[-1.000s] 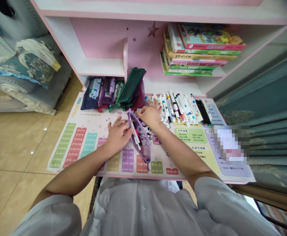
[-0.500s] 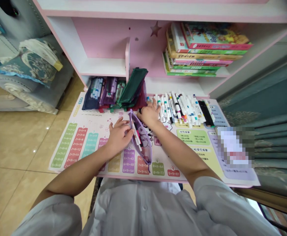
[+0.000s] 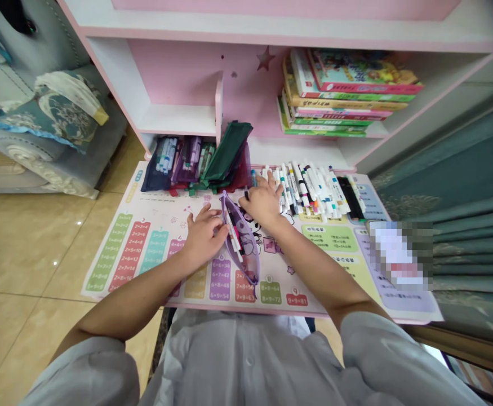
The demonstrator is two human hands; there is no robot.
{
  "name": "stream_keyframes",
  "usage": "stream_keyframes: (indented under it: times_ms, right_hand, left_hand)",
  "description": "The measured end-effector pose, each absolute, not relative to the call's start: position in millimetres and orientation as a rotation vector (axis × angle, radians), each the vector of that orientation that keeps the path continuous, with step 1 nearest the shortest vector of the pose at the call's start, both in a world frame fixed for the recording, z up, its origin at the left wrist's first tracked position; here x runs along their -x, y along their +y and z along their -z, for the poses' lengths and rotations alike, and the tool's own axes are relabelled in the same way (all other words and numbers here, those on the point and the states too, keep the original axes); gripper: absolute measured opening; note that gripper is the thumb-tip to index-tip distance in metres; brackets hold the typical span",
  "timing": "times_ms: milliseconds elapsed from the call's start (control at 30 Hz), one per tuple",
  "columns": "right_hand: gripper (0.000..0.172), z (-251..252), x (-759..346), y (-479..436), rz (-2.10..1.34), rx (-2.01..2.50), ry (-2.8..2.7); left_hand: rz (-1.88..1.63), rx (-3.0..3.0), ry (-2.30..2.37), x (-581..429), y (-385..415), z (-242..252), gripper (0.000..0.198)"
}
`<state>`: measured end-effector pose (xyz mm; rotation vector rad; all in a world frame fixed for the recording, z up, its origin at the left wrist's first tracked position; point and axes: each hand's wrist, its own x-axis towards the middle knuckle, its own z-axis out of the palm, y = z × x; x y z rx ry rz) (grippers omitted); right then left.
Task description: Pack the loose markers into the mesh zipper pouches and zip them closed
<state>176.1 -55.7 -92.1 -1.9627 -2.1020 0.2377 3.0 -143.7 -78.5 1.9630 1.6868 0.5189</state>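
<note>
A purple mesh pouch [image 3: 250, 260] lies open on the desk with several pens [image 3: 233, 234] inside. Against its left edge rests my left hand [image 3: 206, 235], its fingers spread and thumb at the pouch's rim. My right hand [image 3: 265, 206] is spread at the left end of a row of white markers [image 3: 314, 189], its fingers over the nearest ones. By its thumb is a small dark thing, too small to make out.
Filled mesh pouches [image 3: 178, 163] and a dark green pouch [image 3: 229, 152] lie at the desk's back left. Stacked books [image 3: 334, 113] stand on the pink shelf. A blurred phone-like object [image 3: 398, 256] lies at the right edge.
My right hand has shifted slightly right along the markers, and the dark thing by its thumb shows more. My left hand stays at the pouch. The view has tilted a little.
</note>
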Motion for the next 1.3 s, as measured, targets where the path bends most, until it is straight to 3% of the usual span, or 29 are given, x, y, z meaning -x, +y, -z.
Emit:
stream_keyframes:
  times_ms: [167,500,767,1300]
  right_hand:
    - [0.016,77.4,-194.8,-81.2,-0.216,1.868,-1.995]
    - [0.026,54.1,-198.8,-157.0,-0.261,1.427,-2.131]
    - [0.017,59.2,-185.4,-173.1,-0.379,1.55,-2.377]
    - [0.02,54.5,-174.6,-146.0,-0.404,1.648,-2.494]
  left_hand:
    - [-0.53,-1.951,1.682,-3.3,-143.2,81.2,0.025]
    - [-0.515,-1.975,1.71,-4.3,-141.5,77.7,0.024]
    - [-0.556,-1.957,1.705,-5.5,-142.2,78.5,0.024]
    - [-0.584,-1.958,1.686,-5.0,-142.4,81.1,0.025]
